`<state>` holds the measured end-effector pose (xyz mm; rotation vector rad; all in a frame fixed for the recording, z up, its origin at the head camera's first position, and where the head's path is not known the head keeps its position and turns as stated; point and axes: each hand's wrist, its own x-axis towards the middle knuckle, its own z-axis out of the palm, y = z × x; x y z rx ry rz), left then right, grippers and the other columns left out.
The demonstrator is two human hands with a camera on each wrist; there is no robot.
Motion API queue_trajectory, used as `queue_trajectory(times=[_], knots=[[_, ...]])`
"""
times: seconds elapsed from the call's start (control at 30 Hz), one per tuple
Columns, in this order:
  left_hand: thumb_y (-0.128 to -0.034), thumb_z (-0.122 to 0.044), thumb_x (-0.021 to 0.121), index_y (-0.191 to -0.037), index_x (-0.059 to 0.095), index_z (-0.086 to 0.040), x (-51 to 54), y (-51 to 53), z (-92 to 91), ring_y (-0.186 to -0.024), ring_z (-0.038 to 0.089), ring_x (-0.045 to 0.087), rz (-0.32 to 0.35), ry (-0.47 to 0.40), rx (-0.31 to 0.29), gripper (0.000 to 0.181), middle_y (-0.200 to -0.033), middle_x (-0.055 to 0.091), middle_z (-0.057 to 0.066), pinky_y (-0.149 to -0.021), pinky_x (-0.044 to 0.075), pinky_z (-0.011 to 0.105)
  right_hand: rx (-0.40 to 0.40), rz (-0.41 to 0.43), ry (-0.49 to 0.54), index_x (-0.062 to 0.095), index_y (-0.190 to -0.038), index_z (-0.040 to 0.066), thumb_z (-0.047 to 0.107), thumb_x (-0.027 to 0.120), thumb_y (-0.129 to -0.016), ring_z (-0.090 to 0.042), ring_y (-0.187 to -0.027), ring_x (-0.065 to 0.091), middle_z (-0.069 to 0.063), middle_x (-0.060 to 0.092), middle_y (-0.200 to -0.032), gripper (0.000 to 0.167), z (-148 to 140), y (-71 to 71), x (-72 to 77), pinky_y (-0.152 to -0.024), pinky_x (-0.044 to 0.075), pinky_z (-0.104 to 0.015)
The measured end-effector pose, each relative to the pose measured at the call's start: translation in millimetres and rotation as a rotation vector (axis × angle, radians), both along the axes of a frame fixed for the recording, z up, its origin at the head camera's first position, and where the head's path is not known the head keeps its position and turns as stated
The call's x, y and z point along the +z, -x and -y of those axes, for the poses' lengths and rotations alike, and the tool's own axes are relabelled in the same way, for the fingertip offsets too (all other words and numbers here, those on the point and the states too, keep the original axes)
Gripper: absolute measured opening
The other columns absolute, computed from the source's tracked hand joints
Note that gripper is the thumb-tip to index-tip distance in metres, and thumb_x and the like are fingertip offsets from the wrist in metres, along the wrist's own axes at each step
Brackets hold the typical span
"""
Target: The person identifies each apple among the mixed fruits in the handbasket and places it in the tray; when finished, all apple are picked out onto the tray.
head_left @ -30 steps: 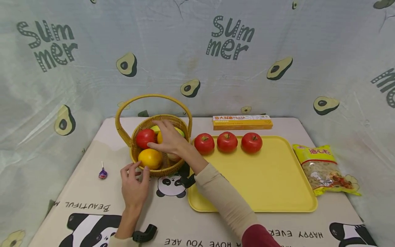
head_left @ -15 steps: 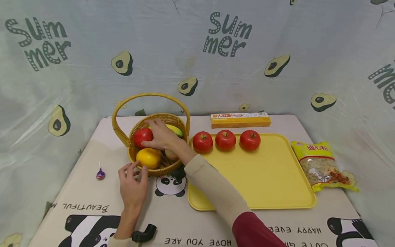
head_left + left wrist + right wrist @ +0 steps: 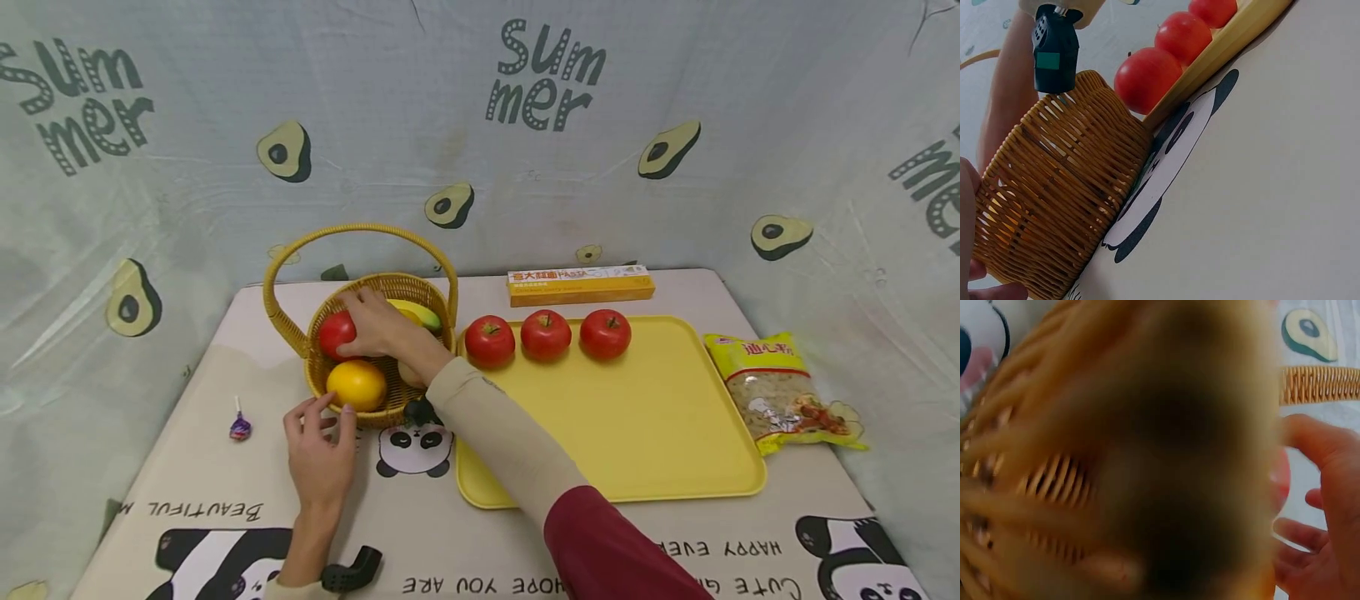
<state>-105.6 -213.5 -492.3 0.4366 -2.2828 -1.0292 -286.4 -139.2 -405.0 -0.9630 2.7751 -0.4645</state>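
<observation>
A wicker basket (image 3: pixel 390 414) with a tall handle stands at the left of the table. In it lie a red apple (image 3: pixel 336 335), an orange-yellow fruit (image 3: pixel 357 386), a banana (image 3: pixel 420 314) and a pale fruit, mostly covered. My right hand (image 3: pixel 381 323) reaches into the basket beside the red apple, its thumb and fingers spread around the apple's right side. The right wrist view shows gaps between the apple and the fingers. My left hand (image 3: pixel 321 454) is at the basket's near left rim, fingers loosely bent and touching the wicker.
A yellow tray (image 3: pixel 637 433) lies right of the basket, with three red apples (image 3: pixel 545 335) along its far edge. Behind it sits a pasta box (image 3: pixel 581 287). A pasta bag (image 3: pixel 780 392) leans on the tray's right side. A lollipop (image 3: pixel 240 427) lies left of the basket.
My right hand has moved left inside the basket, over the banana and closer around the red apple. The left hand stays at the rim. The head view has shifted slightly.
</observation>
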Motion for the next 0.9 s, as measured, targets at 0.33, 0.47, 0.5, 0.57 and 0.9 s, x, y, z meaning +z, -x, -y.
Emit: queue_trajectory(times=[0.33,0.47,0.5,0.57,0.9], knots=[[-0.0976,-0.029,0.060,-0.124,0.064,-0.003,-0.4,-0.7,-0.2,-0.091,0.028,0.065,-0.001,0.007,-0.004,0.037,-0.130,0.050,0.019,-0.075,0.031,-0.002,0.051,-0.015,-0.098,0.027,-0.156,0.022,0.052,0.067,-0.089,-0.019,-0.137,0.042,-0.003,0.038,-0.155,0.084,6,3.8,-6.1,-0.116,0.036,-0.031],[-0.0978,-0.029,0.060,-0.125,0.064,-0.004,-0.1,-0.8,-0.6,-0.092,0.028,0.065,0.007,0.008,-0.002,0.037,-0.130,0.050,0.018,-0.077,0.034,0.001,0.055,-0.029,-0.120,0.029,-0.156,0.023,0.053,0.063,-0.092,-0.017,-0.139,0.041,-0.001,0.040,-0.156,0.078,6,3.5,-10.9,-0.119,0.032,-0.033],[-0.0978,-0.029,0.060,-0.125,0.064,-0.004,0.1,-1.1,-0.6,-0.092,0.028,0.066,0.010,0.006,0.000,0.037,-0.130,0.050,0.017,-0.077,0.035,0.002,0.057,-0.032,-0.123,0.030,-0.156,0.023,0.052,0.063,-0.093,-0.017,-0.140,0.041,-0.001,0.040,-0.155,0.077,6,3.3,-12.0,-0.119,0.031,-0.034],[-0.0980,-0.029,0.060,-0.126,0.063,-0.004,0.5,-1.2,-0.9,-0.093,0.028,0.065,0.019,0.004,0.003,0.037,-0.130,0.050,0.016,-0.078,0.039,0.006,0.056,-0.031,-0.124,0.031,-0.155,0.023,0.052,0.063,-0.093,-0.017,-0.141,0.041,-0.001,0.041,-0.155,0.076,6,3.0,-13.2,-0.120,0.030,-0.034],[-0.0974,-0.030,0.061,-0.124,0.064,-0.006,0.6,0.0,-0.3,-0.093,0.027,0.066,0.032,-0.010,0.005,0.036,-0.131,0.050,0.015,-0.077,0.041,0.009,0.053,-0.029,-0.148,0.025,-0.158,0.025,0.047,0.067,-0.092,-0.019,-0.144,0.038,0.000,0.039,-0.158,0.080,5,2.1,-13.6,-0.122,0.027,-0.037]])
